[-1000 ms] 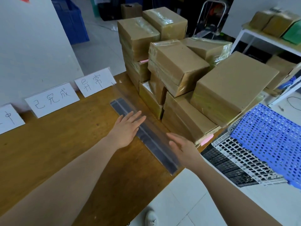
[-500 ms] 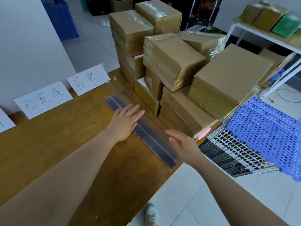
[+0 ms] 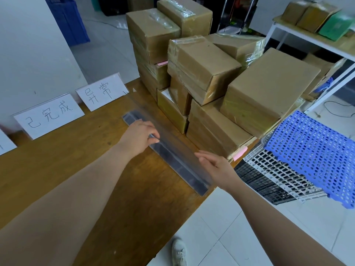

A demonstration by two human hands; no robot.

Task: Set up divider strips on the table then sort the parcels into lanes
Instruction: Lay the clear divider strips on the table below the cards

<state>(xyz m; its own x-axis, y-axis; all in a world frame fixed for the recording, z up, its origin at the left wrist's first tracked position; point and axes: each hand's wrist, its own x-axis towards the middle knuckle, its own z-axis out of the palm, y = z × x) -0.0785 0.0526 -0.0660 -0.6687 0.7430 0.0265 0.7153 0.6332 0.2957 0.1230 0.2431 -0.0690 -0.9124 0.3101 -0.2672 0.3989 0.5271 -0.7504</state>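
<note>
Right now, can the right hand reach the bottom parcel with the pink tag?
Probably yes: the right hand is open and empty beside the clear divider strip, and the bottom parcel lies just beyond it with nothing between.

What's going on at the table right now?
A person is setting a clear divider strip on the wooden table, right beside the stack of taped parcels. The left hand grips the strip partway along, and the right hand is at its near end, fingers straight. The parcels sit in one pile, not yet sorted. Label cards stand along the wall.
</note>
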